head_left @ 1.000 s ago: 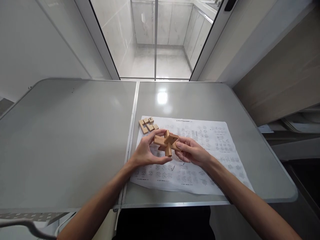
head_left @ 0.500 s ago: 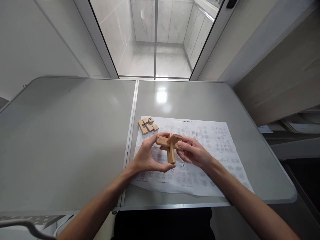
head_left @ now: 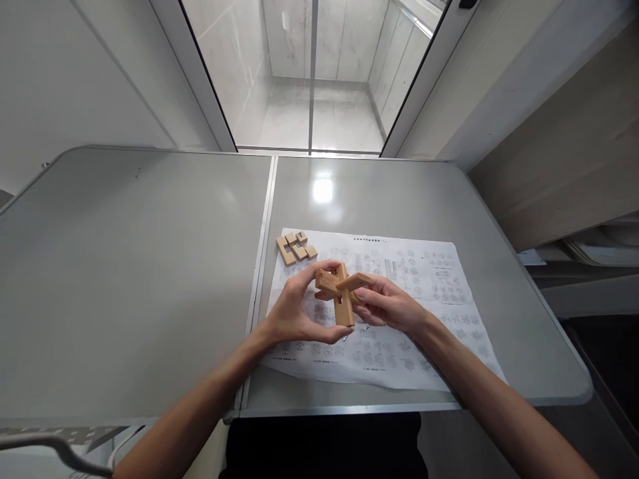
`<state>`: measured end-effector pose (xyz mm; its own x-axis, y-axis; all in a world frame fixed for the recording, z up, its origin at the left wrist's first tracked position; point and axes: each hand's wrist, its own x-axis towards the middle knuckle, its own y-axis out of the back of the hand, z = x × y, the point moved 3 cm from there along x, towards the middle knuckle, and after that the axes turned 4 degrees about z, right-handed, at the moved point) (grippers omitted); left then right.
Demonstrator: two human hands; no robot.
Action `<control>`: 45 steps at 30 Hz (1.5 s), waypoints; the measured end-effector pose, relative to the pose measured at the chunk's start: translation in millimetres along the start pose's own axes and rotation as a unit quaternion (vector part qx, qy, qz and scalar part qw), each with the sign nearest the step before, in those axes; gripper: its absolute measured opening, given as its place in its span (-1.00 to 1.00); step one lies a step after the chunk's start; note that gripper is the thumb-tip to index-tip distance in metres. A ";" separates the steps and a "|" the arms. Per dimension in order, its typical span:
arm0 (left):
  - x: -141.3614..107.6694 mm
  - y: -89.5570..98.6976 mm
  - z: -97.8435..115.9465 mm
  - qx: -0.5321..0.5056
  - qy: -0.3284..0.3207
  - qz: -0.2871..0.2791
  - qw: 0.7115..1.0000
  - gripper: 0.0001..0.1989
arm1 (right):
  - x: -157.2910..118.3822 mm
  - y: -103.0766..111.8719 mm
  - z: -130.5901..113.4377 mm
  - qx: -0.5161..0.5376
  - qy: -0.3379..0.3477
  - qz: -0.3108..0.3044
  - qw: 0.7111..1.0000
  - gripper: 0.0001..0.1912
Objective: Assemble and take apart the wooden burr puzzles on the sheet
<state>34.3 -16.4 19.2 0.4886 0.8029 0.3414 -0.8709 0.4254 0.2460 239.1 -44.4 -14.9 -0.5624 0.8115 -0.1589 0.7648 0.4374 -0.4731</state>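
Between my two hands is a wooden burr puzzle (head_left: pixel 343 307), several notched bars crossing one another, held just above a printed sheet. My left hand (head_left: pixel 294 309) curves around its left side, with the thumb at the lower end of the upright bar and the fingers at the upper end. On the right side, my right hand (head_left: pixel 392 305) pinches a bar end between thumb and fingers; part of that grip is hidden behind the wood. Loose notched wooden pieces (head_left: pixel 285 252) lie on the sheet's upper left corner, one marked with a 3.
The paper sheet (head_left: pixel 439 346), printed with small diagrams, covers much of the grey table's (head_left: pixel 150 279) right half. A metal seam (head_left: pixel 263 246) divides the tabletop. Behind the far edge stands a glass door (head_left: pixel 339 120). Shelving with stacked items (head_left: pixel 604 243) is at the right.
The wooden puzzle has turned slightly in my hands, so the upright bar shows a broader face and the right-pointing bar reaches farther right. Both hands stay nearly in place.
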 end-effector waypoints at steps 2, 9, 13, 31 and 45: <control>-0.3 -0.3 0.2 0.003 -0.003 0.000 1.000 -0.11 | -0.4 -0.7 -0.6 -0.004 0.000 -0.017 1.000 -0.65; -2.5 -0.6 -0.4 0.002 -0.020 -0.009 1.000 -0.12 | -3.0 -1.9 4.2 -0.021 -0.005 -0.081 0.997 -0.73; -1.6 2.2 -1.7 0.025 -0.017 0.014 0.999 -0.13 | -2.8 -4.9 0.3 -0.077 0.025 -0.051 0.995 -0.68; -1.5 -1.0 -2.6 0.169 -0.028 -0.006 0.985 -0.22 | -11.5 -3.6 -25.2 -0.468 0.290 0.191 0.813 -0.94; -2.6 1.8 -4.6 0.170 -0.057 -0.012 0.984 -0.20 | -13.9 -2.6 -27.7 -0.441 0.279 0.141 0.841 -0.93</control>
<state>31.2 -15.8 14.6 0.5280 0.7344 0.4265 -0.8007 0.2630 0.5382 253.6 -46.1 12.5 -0.2714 0.8793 0.3914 0.9177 0.1139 0.3805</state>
